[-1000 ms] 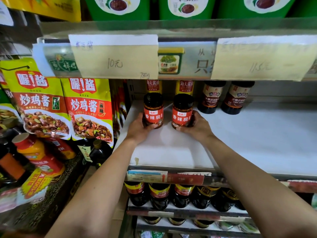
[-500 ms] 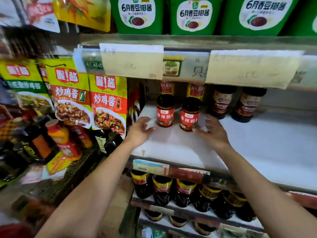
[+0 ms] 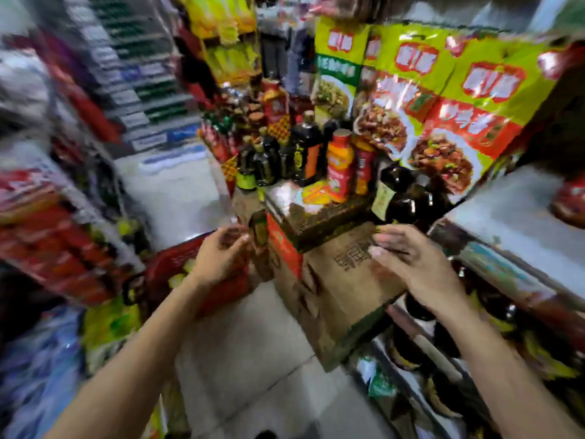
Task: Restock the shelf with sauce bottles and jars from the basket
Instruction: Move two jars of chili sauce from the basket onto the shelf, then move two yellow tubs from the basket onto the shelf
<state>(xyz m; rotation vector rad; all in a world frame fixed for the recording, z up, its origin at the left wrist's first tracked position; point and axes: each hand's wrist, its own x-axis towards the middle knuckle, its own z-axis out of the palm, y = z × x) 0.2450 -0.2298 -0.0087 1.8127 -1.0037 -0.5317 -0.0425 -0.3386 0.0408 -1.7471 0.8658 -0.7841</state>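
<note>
Your left hand (image 3: 221, 258) hangs in the air with its fingers loosely curled and nothing in them. It sits in front of the red basket (image 3: 167, 264), which stands low on the floor (image 3: 240, 343) at your left. What lies in the basket is too blurred to name; only some yellow shows through it.

Your right hand (image 3: 414, 267) is empty too, its fingers stretched out nearly straight and pointing left, over the top of a brown cardboard box (image 3: 345, 289).

The white shelf (image 3: 512, 213) runs along your right side, above that hand. Dark bottles (image 3: 503, 308) stand in a row on the level beneath it.

Straight ahead, a crowd of sauce bottles (image 3: 304, 147) stands on a stacked carton, among them an orange-red squeeze bottle (image 3: 340, 163). Green and yellow sauce pouches (image 3: 443, 99) hang behind and to the right of them. The whole view is smeared, most of all on the left.
</note>
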